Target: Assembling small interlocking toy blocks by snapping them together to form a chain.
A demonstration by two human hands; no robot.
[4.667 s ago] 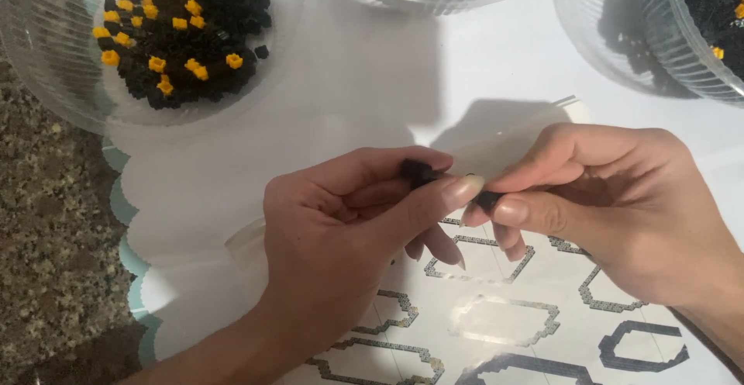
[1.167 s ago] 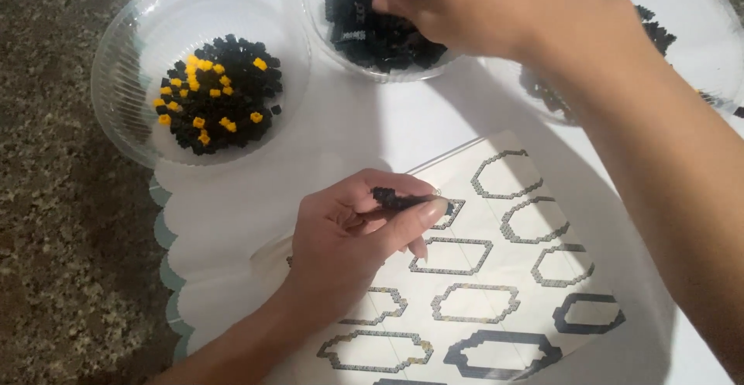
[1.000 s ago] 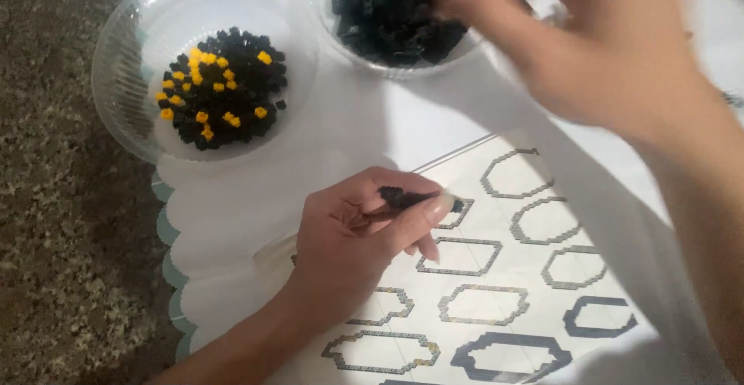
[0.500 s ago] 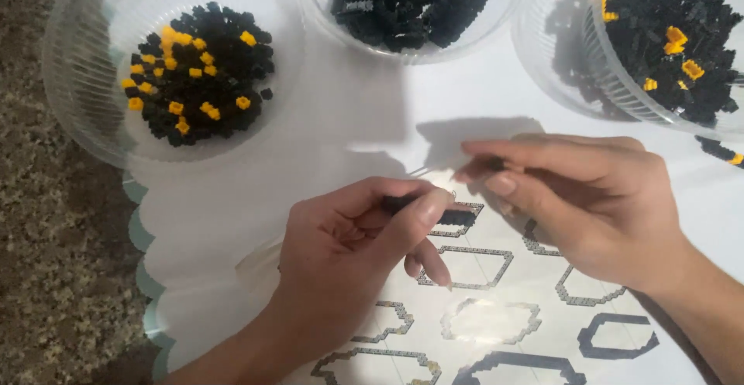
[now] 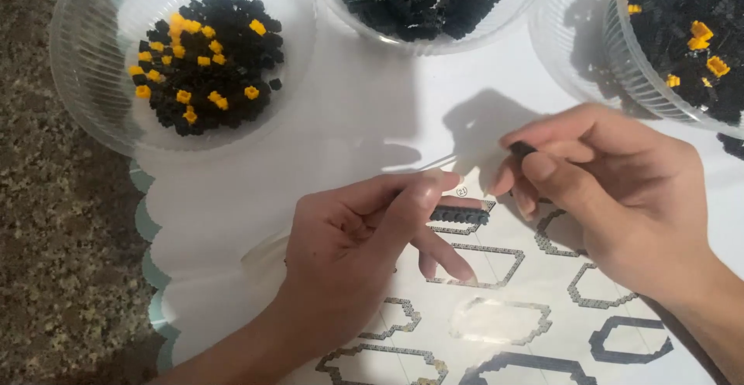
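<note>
Speckled granite counter (image 5: 54, 261), white scalloped mat (image 5: 256, 183), both hands pinching small black bricks, left hand (image 5: 349, 253), right hand (image 5: 612, 191)

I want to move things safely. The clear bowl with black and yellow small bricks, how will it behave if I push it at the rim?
The clear bowl looks thin and ribbed, so its wall would probably flex under a push. It seems light and may slide on the white cover. The small bricks lie loose in a heap, so they would likely shift or spill if it tips.
</note>
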